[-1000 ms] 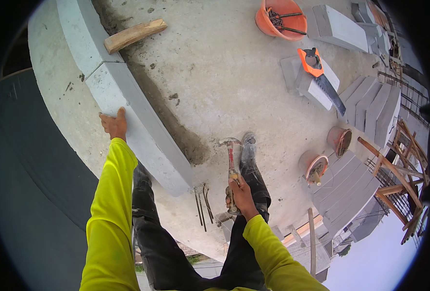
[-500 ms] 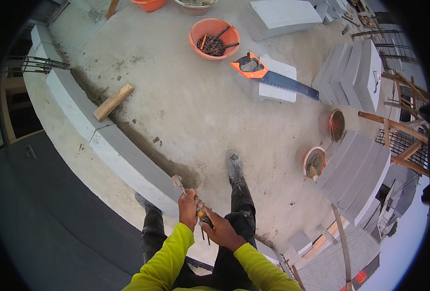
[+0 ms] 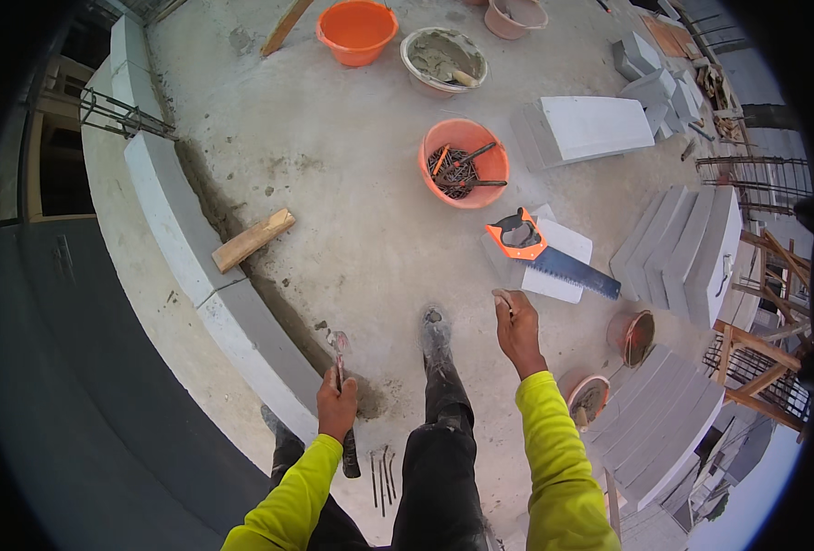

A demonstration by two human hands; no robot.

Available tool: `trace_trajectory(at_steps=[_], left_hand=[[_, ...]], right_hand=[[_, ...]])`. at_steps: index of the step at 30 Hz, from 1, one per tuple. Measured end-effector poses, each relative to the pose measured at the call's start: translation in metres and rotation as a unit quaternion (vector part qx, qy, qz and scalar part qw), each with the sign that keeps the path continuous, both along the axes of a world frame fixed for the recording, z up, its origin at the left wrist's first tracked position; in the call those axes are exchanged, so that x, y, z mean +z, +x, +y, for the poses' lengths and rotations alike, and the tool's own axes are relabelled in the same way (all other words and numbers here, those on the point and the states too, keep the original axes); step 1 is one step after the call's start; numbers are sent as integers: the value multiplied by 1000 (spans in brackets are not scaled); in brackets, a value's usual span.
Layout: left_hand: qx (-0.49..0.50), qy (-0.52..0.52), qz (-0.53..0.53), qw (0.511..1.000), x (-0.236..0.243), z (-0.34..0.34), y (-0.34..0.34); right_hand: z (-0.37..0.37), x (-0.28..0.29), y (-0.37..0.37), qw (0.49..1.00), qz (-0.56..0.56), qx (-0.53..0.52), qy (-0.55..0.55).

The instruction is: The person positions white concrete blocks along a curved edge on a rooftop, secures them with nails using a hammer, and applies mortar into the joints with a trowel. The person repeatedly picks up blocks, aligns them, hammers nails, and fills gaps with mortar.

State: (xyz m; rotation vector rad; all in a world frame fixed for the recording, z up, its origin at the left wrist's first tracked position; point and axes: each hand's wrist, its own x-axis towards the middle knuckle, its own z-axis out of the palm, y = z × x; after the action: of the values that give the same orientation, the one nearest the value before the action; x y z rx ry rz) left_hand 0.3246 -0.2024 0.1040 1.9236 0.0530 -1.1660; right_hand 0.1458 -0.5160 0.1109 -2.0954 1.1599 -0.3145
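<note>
My left hand (image 3: 337, 407) is closed around the dark handle of a hammer (image 3: 351, 455), above the end of the pale block wall. Its mortar-smeared head (image 3: 337, 341) sticks out past my fingers. Out to the right, my right hand (image 3: 519, 332) is raised with its fingers pinched together. A small tip shows at the pinch, too small to name. Just beyond that hand a handsaw (image 3: 554, 255) with an orange and black grip lies across a pale block (image 3: 563, 241). Low, curving block wall (image 3: 241, 317) runs along my left, with a wood offcut (image 3: 252, 241) resting against it.
Ahead stands an orange basin (image 3: 443, 191) of nails and tools. Farther off are another orange basin (image 3: 357, 35) and a mortar basin (image 3: 466, 57). Stacked blocks (image 3: 678, 248) and mortar buckets (image 3: 629, 336) line the right. Several thin steel rods (image 3: 381, 482) show by my legs.
My right hand has left the hammer and moved forward and right, toward the saw. The left hand keeps the hammer. The view has shifted, bringing more far basins in.
</note>
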Motion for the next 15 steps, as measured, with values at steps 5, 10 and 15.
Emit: trace_trajectory(at_steps=[5, 10, 15], left_hand=[[37, 94, -4, 995, -79, 17, -38], [59, 149, 64, 985, -103, 25, -79], [125, 158, 165, 965, -105, 11, -84]], right_hand=[[-186, -171, 126, 963, 78, 152, -209], [-238, -251, 180, 871, 422, 186, -172], [-251, -306, 191, 878, 437, 125, -149]])
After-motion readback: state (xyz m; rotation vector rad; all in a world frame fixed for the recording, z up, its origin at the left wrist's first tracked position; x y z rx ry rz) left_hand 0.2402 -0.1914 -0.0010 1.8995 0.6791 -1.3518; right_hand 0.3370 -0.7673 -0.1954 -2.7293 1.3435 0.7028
